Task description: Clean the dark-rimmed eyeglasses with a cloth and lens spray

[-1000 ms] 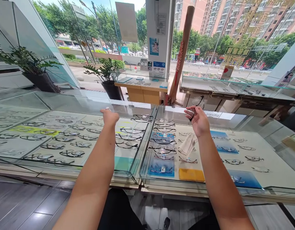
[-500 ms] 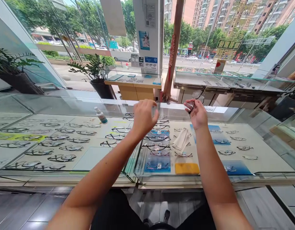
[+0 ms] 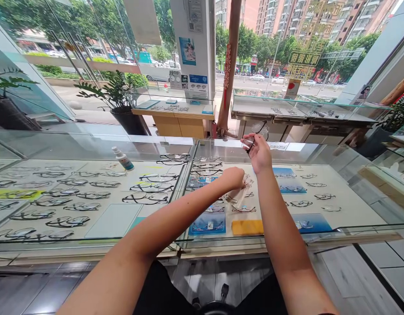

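My right hand (image 3: 261, 154) is raised above the glass counter, its fingers closed on a pair of eyeglasses (image 3: 261, 127) with a dark frame and clear lenses. My left hand (image 3: 235, 178) has its fingers curled down on a pale cleaning cloth (image 3: 235, 199) on the counter top; the fingertips are partly hidden behind the hand. A yellow-orange folded cloth (image 3: 247, 227) lies nearer the front edge. Farther left stands a white spray bottle (image 3: 122, 158) with a blue-green label.
The glass display counter (image 3: 202, 243) spans the width before me, with rows of eyeglass frames (image 3: 68, 222) showing through its top. Blue display cards (image 3: 311, 222) lie among them. Beyond are another display case (image 3: 175, 113), a wooden post (image 3: 228, 70) and a potted plant (image 3: 118, 98).
My left hand has moved right and down from above the counter onto the pale cloth, closing its fingers. My right hand still holds the eyeglasses. The view has shifted slightly.
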Available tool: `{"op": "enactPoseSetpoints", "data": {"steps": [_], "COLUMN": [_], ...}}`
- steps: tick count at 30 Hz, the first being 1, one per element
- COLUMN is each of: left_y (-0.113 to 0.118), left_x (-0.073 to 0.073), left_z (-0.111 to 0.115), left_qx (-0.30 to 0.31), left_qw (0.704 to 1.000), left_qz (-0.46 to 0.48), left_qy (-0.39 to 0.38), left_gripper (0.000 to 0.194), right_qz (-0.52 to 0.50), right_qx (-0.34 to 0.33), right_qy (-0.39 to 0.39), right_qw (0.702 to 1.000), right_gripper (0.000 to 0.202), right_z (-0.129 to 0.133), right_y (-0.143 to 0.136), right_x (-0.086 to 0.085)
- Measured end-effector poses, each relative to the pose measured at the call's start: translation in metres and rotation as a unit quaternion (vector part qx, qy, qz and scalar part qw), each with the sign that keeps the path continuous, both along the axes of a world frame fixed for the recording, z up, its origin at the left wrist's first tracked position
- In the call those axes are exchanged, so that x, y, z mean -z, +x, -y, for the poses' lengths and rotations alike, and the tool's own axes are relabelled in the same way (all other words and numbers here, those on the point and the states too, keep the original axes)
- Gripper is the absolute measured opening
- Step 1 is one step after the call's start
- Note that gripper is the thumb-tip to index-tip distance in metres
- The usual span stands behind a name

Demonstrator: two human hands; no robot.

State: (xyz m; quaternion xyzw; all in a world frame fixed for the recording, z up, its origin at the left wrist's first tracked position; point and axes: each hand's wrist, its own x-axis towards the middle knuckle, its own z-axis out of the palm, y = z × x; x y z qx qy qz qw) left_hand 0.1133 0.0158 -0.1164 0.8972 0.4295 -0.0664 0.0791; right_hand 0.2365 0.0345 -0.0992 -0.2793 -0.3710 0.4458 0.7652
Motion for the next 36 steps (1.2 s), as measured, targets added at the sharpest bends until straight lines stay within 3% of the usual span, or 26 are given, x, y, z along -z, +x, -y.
{"op": "enactPoseSetpoints", "data": {"steps": [5,10,17,24,31,36], "left_y": [0.001,0.007,-0.004,-0.021,-0.025,-0.056], "left_x": [-0.001,0.008,0.011,0.017,0.009,-0.008], "left_z": [-0.006,-0.005,-0.024,-0.050,-0.042,-0.034], "left_qx": [-0.010,-0.037,-0.093,-0.167,-0.172,-0.182], "left_qw": [1.000,0.999,0.982,0.914,0.834,0.768], "left_qz": [-0.002,0.026,0.163,0.328,0.454,0.556], "left_qy": [-0.021,-0.008,-0.031,-0.169,-0.261,-0.259], "left_gripper": [0.030,0.032,0.015,0.045,0.032,0.031], "right_qz": [-0.014,-0.021,-0.003,0.008,0.007,0.013], "right_qx": [-0.020,-0.021,-0.014,-0.015,-0.005,-0.020], "right_qy": [0.015,0.006,-0.002,0.000,-0.015,0.000], "right_qw": [1.000,1.000,1.000,1.000,1.000,1.000], "right_gripper": [0.014,0.013,0.017,0.021,0.024,0.026], "right_z": [0.003,0.006,0.008,0.007,0.007,0.009], "right_y": [-0.004,-0.006,-0.007,-0.007,-0.006,-0.006], "right_x": [-0.003,-0.006,-0.009,-0.009,-0.009,-0.009]}}
